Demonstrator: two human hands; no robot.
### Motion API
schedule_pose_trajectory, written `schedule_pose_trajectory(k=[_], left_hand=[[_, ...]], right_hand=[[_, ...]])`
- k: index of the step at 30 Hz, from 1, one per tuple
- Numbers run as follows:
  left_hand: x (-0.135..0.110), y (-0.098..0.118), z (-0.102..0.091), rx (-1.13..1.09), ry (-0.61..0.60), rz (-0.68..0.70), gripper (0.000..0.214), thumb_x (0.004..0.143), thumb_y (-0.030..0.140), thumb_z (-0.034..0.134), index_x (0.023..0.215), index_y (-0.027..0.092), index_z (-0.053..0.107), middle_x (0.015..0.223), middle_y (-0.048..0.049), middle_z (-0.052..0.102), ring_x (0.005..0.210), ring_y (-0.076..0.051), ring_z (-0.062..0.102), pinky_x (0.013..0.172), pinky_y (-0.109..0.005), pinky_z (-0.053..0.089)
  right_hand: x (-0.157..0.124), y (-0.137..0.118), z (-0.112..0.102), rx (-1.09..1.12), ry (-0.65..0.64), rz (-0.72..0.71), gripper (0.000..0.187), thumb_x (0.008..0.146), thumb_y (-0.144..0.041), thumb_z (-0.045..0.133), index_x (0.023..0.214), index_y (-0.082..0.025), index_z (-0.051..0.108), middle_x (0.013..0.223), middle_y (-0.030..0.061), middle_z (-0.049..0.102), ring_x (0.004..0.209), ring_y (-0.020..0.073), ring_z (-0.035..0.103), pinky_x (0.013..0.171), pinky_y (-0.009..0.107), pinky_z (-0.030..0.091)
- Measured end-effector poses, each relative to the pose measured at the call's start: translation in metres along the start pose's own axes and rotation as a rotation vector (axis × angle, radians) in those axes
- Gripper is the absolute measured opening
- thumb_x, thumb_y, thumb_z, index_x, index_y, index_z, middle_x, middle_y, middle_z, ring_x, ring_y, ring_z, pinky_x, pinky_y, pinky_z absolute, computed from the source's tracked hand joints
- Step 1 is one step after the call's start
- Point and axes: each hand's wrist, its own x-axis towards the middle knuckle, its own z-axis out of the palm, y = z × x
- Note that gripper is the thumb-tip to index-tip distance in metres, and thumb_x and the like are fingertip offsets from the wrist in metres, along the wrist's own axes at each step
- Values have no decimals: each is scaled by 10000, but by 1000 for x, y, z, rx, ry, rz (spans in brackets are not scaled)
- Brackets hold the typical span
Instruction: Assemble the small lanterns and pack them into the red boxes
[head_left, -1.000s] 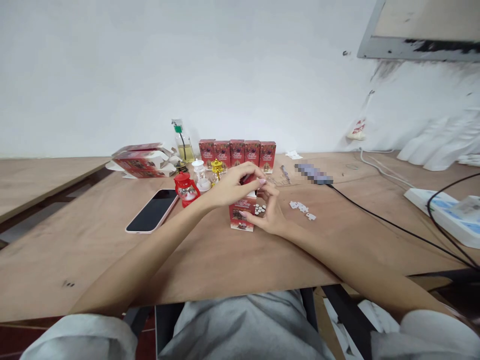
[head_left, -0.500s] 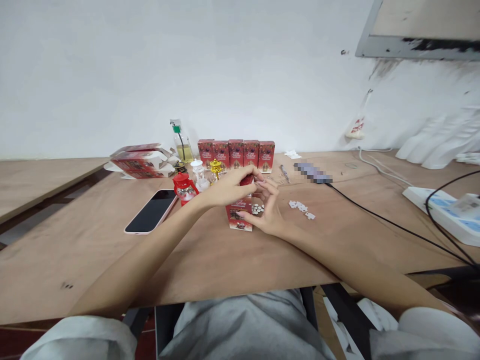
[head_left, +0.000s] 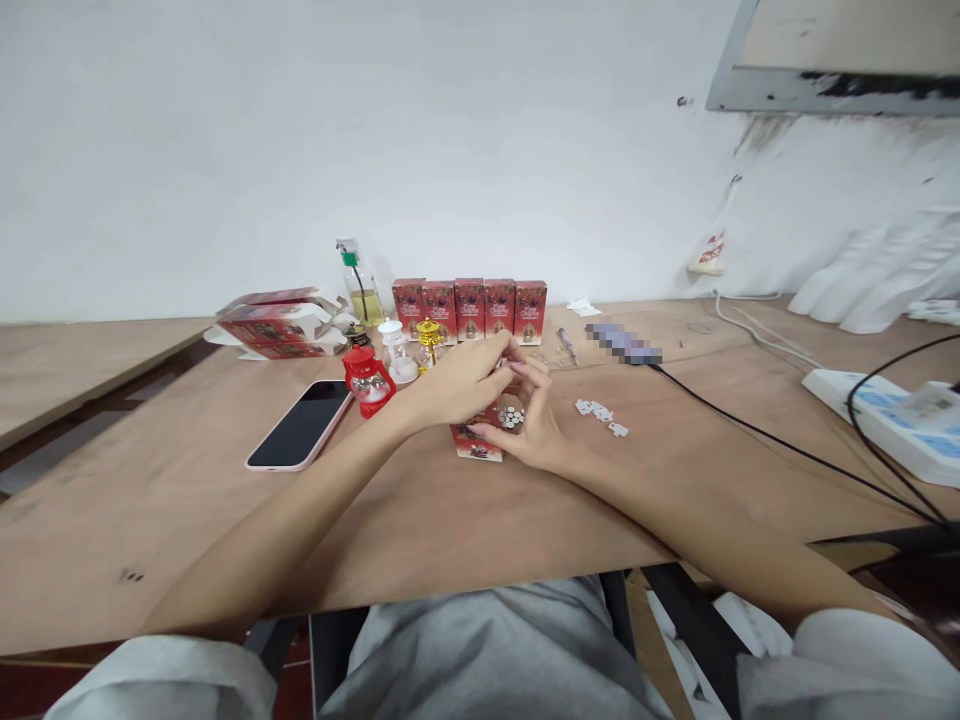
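A small red printed cardboard box (head_left: 474,443) is standing upright on the brown wooden table (head_left: 420,520), directly beneath the left hand (head_left: 461,385), which is curling closed over its top. The right hand (head_left: 534,432) is clasping its right side, thumb lying across the front.

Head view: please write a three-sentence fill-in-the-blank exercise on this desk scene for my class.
The left hand and the right hand together hold a small ___ box. The row of boxes standing near the wall counts ___ boxes. The phone lies left of a red lantern and has a ___ case.
Missing words: red; five; pink.
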Motion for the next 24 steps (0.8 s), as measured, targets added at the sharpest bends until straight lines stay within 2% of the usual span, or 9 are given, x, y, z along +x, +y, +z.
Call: schedule_pose_trajectory(k=[5,9,12,16,20,24], left_hand=[[0,-2,6,191,-64,-22,233,894,250,268,966,148,465,936,-102,606,855,-218,569,798,-380,439],[-3,-3,10,275,-84,28,285,916,290,272,1049,127,464,1015,-114,607,966,-245,568,924,-439,384],[-4,-3,12,302,-95,38,359,876,317,369,1154,101,439,1075,-138,614,1071,-275,556,990,-463,342],[-4,-1,14,357,-94,39,549,838,315,430,1331,98,323,1155,-169,610,1155,-303,533,1004,-491,334],[-3,0,16,389,-111,67,489,843,262,412,1314,135,384,1126,-159,628,1216,-313,496,995,-509,343],[-4,-1,18,349,-91,60,523,833,236,433,1342,133,375,1217,-167,595,1308,-301,412,1062,-510,284]], right_hand=[[1,-3,-5,-79,-31,11,835,741,-383,713,1374,-274,180,1361,142,256,1346,288,300,1017,497,460],[3,-5,-9,-122,-40,-32,788,750,-344,696,1386,-286,235,1346,122,322,1346,298,279,1083,546,356],[4,-2,-10,-79,-101,-20,749,760,-329,676,1375,-287,250,1341,111,377,1289,288,378,1042,519,405],[1,5,-11,-25,-179,55,698,776,-352,661,1323,-260,237,1248,119,464,1111,264,531,904,475,498],[-1,15,-14,-18,-219,40,645,772,-435,654,1255,-237,275,1127,104,501,979,245,571,814,445,523],[0,18,-17,19,-232,-2,665,777,-434,649,1285,-230,271,1154,110,493,1019,241,568,840,437,521]])
